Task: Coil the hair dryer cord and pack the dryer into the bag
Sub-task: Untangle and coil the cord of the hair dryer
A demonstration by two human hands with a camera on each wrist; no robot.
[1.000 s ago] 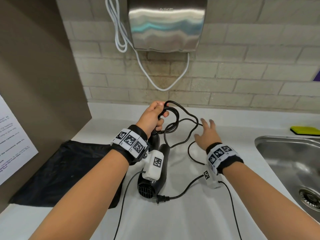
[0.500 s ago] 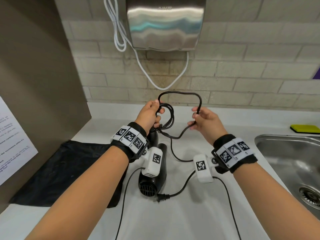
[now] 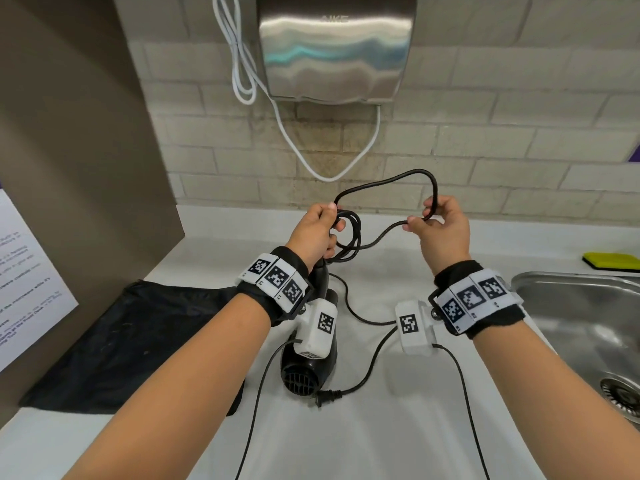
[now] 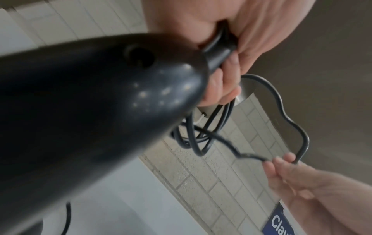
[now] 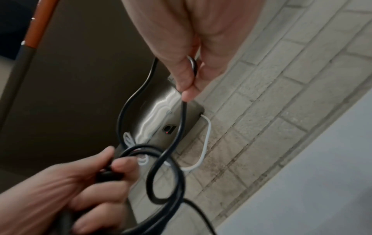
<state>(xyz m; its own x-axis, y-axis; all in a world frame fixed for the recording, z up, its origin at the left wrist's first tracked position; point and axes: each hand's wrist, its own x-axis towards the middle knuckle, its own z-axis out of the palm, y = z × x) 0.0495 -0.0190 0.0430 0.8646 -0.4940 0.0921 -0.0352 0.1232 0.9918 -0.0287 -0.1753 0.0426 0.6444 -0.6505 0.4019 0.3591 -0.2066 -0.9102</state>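
Observation:
The black hair dryer [image 3: 306,370] hangs nozzle-down over the white counter [image 3: 363,438], its handle [image 4: 90,103] running up into my left hand. My left hand [image 3: 331,220] grips the handle's end together with a few small coils of the black cord [image 3: 349,237]. My right hand [image 3: 420,215] pinches the cord further along, so a wide loop [image 3: 398,176] arches between the two hands. The remaining cord trails down to the plug [image 3: 327,398] lying beside the dryer. The black bag [image 3: 121,341] lies flat on the counter at the left.
A steel sink [image 3: 571,323] is sunk into the counter at the right, with a yellow sponge [image 3: 611,261] behind it. A steel hand dryer [image 3: 336,46] with a white cable [image 3: 325,174] hangs on the tiled wall. A brown partition [image 3: 69,150] bounds the left side.
My right hand, open over the counter a second ago, took hold of the cord, lifted it and moved right, widening the loop. The left hand kept its grip and stayed put.

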